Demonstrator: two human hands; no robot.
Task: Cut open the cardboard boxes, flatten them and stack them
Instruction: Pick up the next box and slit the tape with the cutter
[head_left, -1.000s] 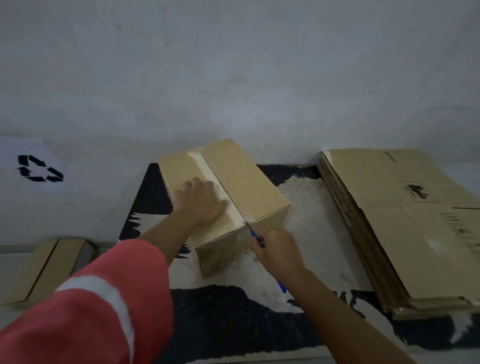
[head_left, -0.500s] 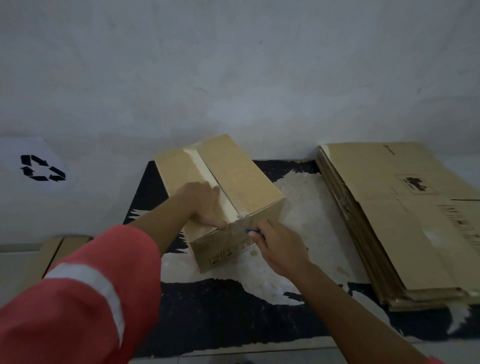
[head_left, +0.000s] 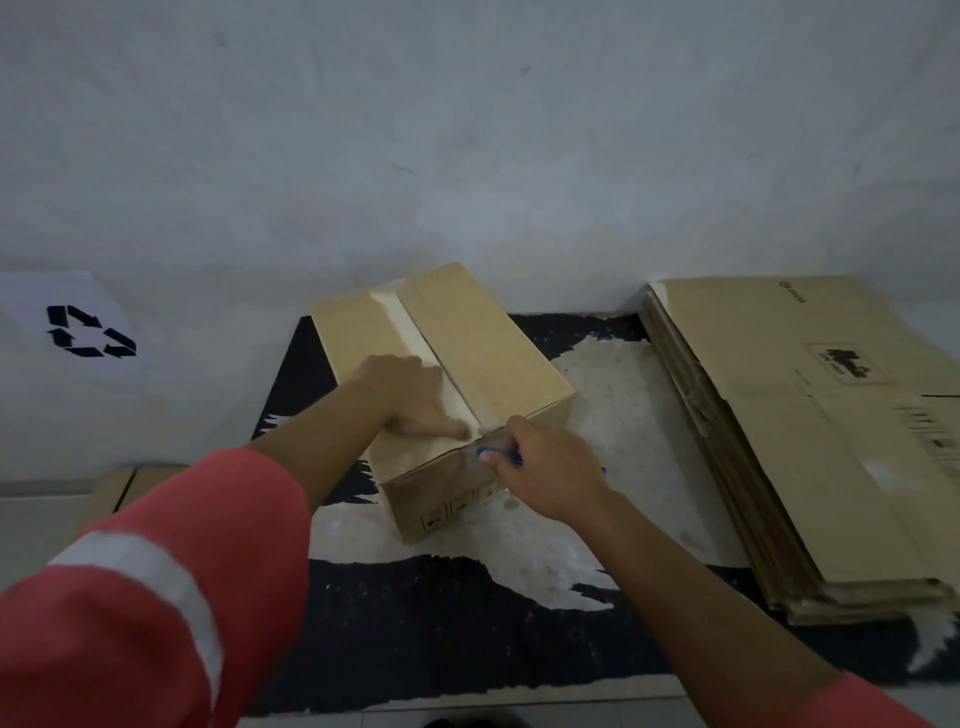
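Note:
A closed cardboard box (head_left: 483, 345) with a pale tape strip along its top seam stands on a worn black and white mat (head_left: 447, 608). My left hand (head_left: 410, 397) presses down on the box top, left of the seam, fingers pointing at the near edge. My right hand (head_left: 540, 467) grips a blue-handled cutter (head_left: 511, 457) at the near top edge of the box, where the tape folds over the end face. The blade is hidden by my fingers. A stack of flattened cardboard boxes (head_left: 810, 441) lies to the right.
A plain wall stands right behind the box. A white sheet with a black recycling symbol (head_left: 88, 331) lies at the left. Another closed cardboard box (head_left: 130, 480) shows partly on the floor at the left, behind my red sleeve.
My left hand slid along the top toward the near edge. My right hand brought the cutter from below the corner up to the taped near edge. The view shifted slightly.

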